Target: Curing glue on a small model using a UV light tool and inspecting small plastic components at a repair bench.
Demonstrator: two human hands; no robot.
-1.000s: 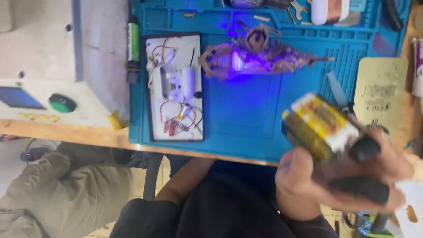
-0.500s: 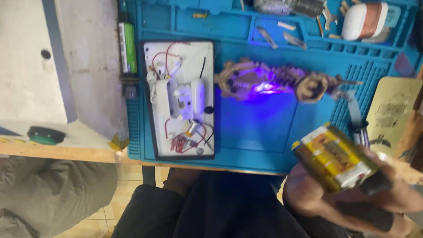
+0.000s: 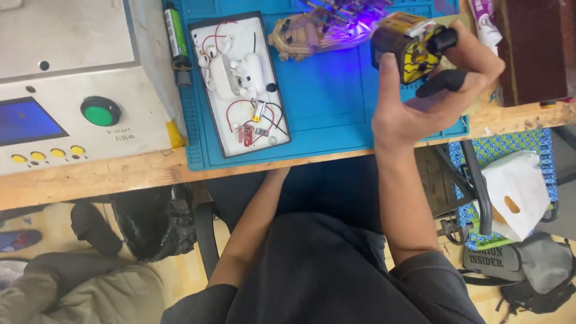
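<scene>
hands first: the left hand is out of sight, its forearm (image 3: 252,234) running up under the edge of the bench (image 3: 120,174), so whether it grips anything cannot be told. the right hand (image 3: 432,102) is raised and clenched around a dark block wrapped in yellow tape (image 3: 405,48), apparently some kind of battery pack, with black-covered fingertips (image 3: 444,81) pinching its right end.

taking the blue work mat (image 3: 324,102) as the landmark and going left to right: off its left edge sits a grey machine with a green button (image 3: 100,111). on the mat's left part lies a white tray (image 3: 240,84) of white earbud parts and thin red and black wires, laid flat, probably so small pieces stay together. at the mat's upper middle a wooden clamp-like jig (image 3: 312,33) sits under violet light.

the taped block is held in the air above the mat's upper right corner, lifted toward the camera, seemingly for a closer look. its long axis runs roughly left to right, tilted slightly, its right end toward the fingertips.
</scene>
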